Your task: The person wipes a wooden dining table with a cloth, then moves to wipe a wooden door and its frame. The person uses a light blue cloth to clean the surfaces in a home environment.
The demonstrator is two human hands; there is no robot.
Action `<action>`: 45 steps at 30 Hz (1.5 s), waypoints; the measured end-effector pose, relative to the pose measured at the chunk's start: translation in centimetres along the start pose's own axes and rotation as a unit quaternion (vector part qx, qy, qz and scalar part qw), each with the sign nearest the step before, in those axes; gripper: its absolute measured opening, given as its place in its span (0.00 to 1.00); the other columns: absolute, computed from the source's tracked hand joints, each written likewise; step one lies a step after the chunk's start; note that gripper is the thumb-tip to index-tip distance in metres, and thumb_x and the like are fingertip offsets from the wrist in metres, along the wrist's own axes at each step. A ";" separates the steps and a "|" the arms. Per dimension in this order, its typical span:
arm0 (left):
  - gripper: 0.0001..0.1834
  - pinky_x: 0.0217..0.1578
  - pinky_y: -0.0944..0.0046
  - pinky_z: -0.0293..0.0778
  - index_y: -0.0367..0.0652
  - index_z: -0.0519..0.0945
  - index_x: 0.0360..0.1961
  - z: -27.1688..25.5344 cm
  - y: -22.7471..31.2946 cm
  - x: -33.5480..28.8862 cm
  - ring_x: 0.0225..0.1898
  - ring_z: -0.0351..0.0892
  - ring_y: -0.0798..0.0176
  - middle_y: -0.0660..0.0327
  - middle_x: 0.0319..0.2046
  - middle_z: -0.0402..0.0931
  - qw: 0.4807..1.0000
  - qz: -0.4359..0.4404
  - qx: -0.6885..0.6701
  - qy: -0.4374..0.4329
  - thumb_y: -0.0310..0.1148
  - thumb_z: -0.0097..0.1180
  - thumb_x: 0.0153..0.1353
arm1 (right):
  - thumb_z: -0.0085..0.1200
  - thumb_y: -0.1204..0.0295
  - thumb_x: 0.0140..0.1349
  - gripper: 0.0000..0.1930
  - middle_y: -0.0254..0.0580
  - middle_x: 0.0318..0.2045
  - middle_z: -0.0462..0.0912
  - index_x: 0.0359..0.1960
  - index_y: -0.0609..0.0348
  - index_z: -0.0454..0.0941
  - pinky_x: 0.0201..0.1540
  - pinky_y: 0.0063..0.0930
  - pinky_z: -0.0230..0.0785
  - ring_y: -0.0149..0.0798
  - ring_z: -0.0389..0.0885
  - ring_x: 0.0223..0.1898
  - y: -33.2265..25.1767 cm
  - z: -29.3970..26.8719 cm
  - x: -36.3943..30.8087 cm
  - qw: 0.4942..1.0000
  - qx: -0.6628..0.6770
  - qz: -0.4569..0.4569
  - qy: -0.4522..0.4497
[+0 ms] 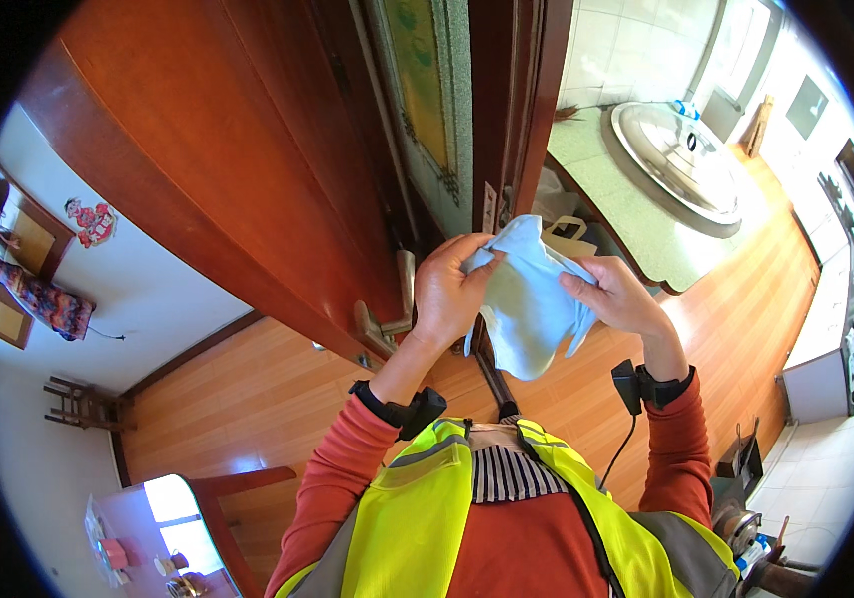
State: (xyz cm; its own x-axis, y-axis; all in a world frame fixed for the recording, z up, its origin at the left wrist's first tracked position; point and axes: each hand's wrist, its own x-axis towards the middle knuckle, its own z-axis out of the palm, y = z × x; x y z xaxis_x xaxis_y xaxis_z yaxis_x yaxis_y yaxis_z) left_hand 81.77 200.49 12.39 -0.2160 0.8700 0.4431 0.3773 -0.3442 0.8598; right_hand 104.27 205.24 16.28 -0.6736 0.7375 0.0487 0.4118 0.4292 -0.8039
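A light blue cloth (pixel 529 309) hangs in loose folds between my two hands, in front of my chest. My left hand (pixel 452 284) pinches its upper left edge between thumb and fingers. On the other side, my right hand (pixel 614 294) grips the cloth's right edge, thumb on top. Close by my left wrist are the metal handle (pixel 399 299) and the reddish-brown wooden door (pixel 238 149), which stands ajar. The cloth touches neither of them as far as I can see.
Right of the doorway, a green counter (pixel 591 164) carries a large round metal lid (pixel 681 164). Bags (pixel 569 234) sit under it. A small wooden chair (pixel 83 404) stands by the left wall, a table (pixel 188 528) at lower left. Wooden floor (pixel 238 389) runs through both rooms.
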 end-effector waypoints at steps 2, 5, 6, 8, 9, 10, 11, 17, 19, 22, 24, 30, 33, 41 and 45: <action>0.10 0.38 0.64 0.74 0.40 0.82 0.41 -0.6 0.9 0.6 0.36 0.81 0.55 0.54 0.35 0.81 0.999 -0.026 0.029 -0.005 0.30 0.61 0.58 | 0.51 0.56 0.69 0.20 0.31 0.21 0.71 0.33 0.65 0.76 0.27 0.25 0.63 0.26 0.66 0.24 0.4 -0.1 0.0 0.997 0.073 -0.020 -0.010; 0.09 0.37 0.66 0.72 0.36 0.81 0.39 -1.2 2.7 1.3 0.34 0.77 0.65 0.58 0.32 0.79 1.000 0.011 0.011 -0.003 0.27 0.61 0.58 | 0.49 0.56 0.70 0.19 0.32 0.28 0.77 0.39 0.63 0.77 0.33 0.26 0.70 0.27 0.73 0.28 2.0 -0.8 0.1 0.962 0.268 0.017 -0.043; 0.08 0.36 0.68 0.72 0.34 0.81 0.38 -1.4 3.3 1.5 0.33 0.75 0.70 0.59 0.31 0.79 1.000 0.028 0.011 0.000 0.26 0.61 0.58 | 0.48 0.57 0.70 0.18 0.34 0.31 0.79 0.42 0.62 0.77 0.35 0.26 0.72 0.28 0.75 0.30 2.9 -0.7 0.1 0.911 0.409 0.023 -0.038; 0.08 0.35 0.66 0.72 0.37 0.81 0.38 -1.2 4.2 1.9 0.31 0.78 0.63 0.56 0.31 0.78 0.994 0.098 0.046 0.012 0.25 0.61 0.56 | 0.47 0.59 0.70 0.18 0.37 0.39 0.81 0.49 0.62 0.75 0.41 0.29 0.75 0.31 0.79 0.37 5.1 0.5 0.4 0.834 0.547 0.066 -0.012; 0.09 0.34 0.64 0.73 0.38 0.81 0.38 -1.0 4.5 2.0 0.32 0.78 0.58 0.55 0.31 0.78 0.991 0.105 0.078 -0.003 0.25 0.61 0.55 | 0.47 0.60 0.70 0.19 0.40 0.43 0.81 0.52 0.62 0.73 0.45 0.31 0.76 0.32 0.79 0.41 6.5 2.2 1.5 0.829 0.549 0.100 0.010; 0.10 0.33 0.62 0.74 0.40 0.81 0.38 -0.7 4.6 2.2 0.32 0.79 0.53 0.55 0.31 0.78 0.982 0.162 0.099 0.016 0.26 0.61 0.53 | 0.47 0.60 0.70 0.20 0.42 0.48 0.80 0.56 0.62 0.71 0.48 0.32 0.76 0.34 0.80 0.45 7.8 3.9 2.6 0.827 0.535 0.165 0.057; 0.10 0.32 0.59 0.74 0.42 0.81 0.37 -0.5 4.6 2.3 0.33 0.79 0.50 0.55 0.32 0.78 0.978 0.143 0.151 -0.021 0.26 0.61 0.51 | 0.49 0.60 0.69 0.22 0.42 0.49 0.79 0.57 0.62 0.70 0.50 0.34 0.75 0.35 0.79 0.47 8.6 6.1 3.0 0.833 0.527 0.166 0.006; 0.20 0.29 0.57 0.76 0.47 0.79 0.45 -1.3 4.7 1.7 0.32 0.80 0.51 0.60 0.38 0.78 0.954 0.155 0.254 -0.026 0.31 0.64 0.48 | 0.51 0.61 0.66 0.26 0.44 0.57 0.75 0.62 0.59 0.65 0.58 0.41 0.70 0.40 0.75 0.56 9.0 10.2 2.6 0.785 0.599 0.047 -0.153; 0.25 0.26 0.60 0.76 0.46 0.78 0.49 -1.7 5.9 0.9 0.30 0.81 0.55 0.62 0.40 0.78 0.952 0.170 0.254 0.016 0.33 0.67 0.46 | 0.51 0.57 0.66 0.28 0.44 0.58 0.73 0.63 0.58 0.64 0.58 0.43 0.70 0.43 0.74 0.57 8.0 10.0 3.1 0.737 0.661 0.058 -0.127; 0.34 0.22 0.66 0.74 0.44 0.75 0.55 -4.0 7.7 -0.8 0.27 0.81 0.61 0.64 0.44 0.77 0.925 0.238 0.290 0.059 0.35 0.71 0.43 | 0.43 0.47 0.67 0.32 0.46 0.60 0.72 0.65 0.58 0.62 0.58 0.47 0.69 0.47 0.73 0.58 6.1 9.7 4.2 0.697 0.709 -0.041 -0.099; 0.29 0.20 0.68 0.73 0.43 0.79 0.49 -5.8 8.8 -2.0 0.24 0.80 0.65 0.62 0.40 0.78 0.908 0.284 0.284 0.121 0.33 0.72 0.42 | 0.39 0.44 0.68 0.35 0.48 0.59 0.72 0.65 0.60 0.61 0.57 0.46 0.70 0.48 0.73 0.58 4.4 8.6 5.8 0.661 0.705 -0.221 -0.131; 0.30 0.25 0.65 0.78 0.38 0.79 0.45 -10.7 9.0 -4.2 0.32 0.80 0.57 0.56 0.35 0.79 0.831 0.291 0.332 0.338 0.37 0.77 0.40 | 0.37 0.42 0.68 0.38 0.52 0.58 0.71 0.64 0.68 0.59 0.59 0.41 0.68 0.47 0.72 0.57 -1.4 2.1 9.5 0.816 0.465 -0.321 0.120; 0.42 0.31 0.63 0.79 0.36 0.72 0.54 -12.2 7.5 -3.8 0.40 0.77 0.53 0.51 0.45 0.74 0.780 0.260 0.404 0.401 0.43 0.78 0.39 | 0.39 0.45 0.68 0.37 0.52 0.59 0.70 0.65 0.67 0.56 0.61 0.41 0.66 0.46 0.71 0.58 -3.1 3.3 11.6 0.772 0.543 -0.320 0.083; 0.42 0.26 0.63 0.78 0.34 0.70 0.57 -14.8 5.6 -2.5 0.33 0.80 0.51 0.49 0.46 0.74 0.765 0.219 0.433 0.424 0.39 0.71 0.39 | 0.54 0.47 0.58 0.48 0.49 0.72 0.48 0.70 0.67 0.48 0.73 0.37 0.38 0.45 0.50 0.72 -14.7 11.2 18.1 0.755 -0.221 -0.551 0.279; 0.37 0.25 0.61 0.78 0.33 0.73 0.53 -16.3 4.9 -2.2 0.31 0.82 0.51 0.49 0.40 0.78 0.760 0.263 0.411 0.430 0.40 0.67 0.41 | 0.59 0.61 0.58 0.51 0.44 0.74 0.36 0.73 0.58 0.33 0.74 0.33 0.34 0.41 0.38 0.74 -17.9 14.8 17.0 0.876 0.192 -0.438 0.055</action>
State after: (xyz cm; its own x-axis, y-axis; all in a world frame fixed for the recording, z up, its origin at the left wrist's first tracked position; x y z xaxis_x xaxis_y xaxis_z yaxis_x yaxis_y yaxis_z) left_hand 69.45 191.17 19.82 -0.2164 0.0148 0.9762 0.9734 0.0800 0.2146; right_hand 76.35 202.40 22.70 -0.5555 0.2675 0.7873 -0.4858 0.6640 -0.5684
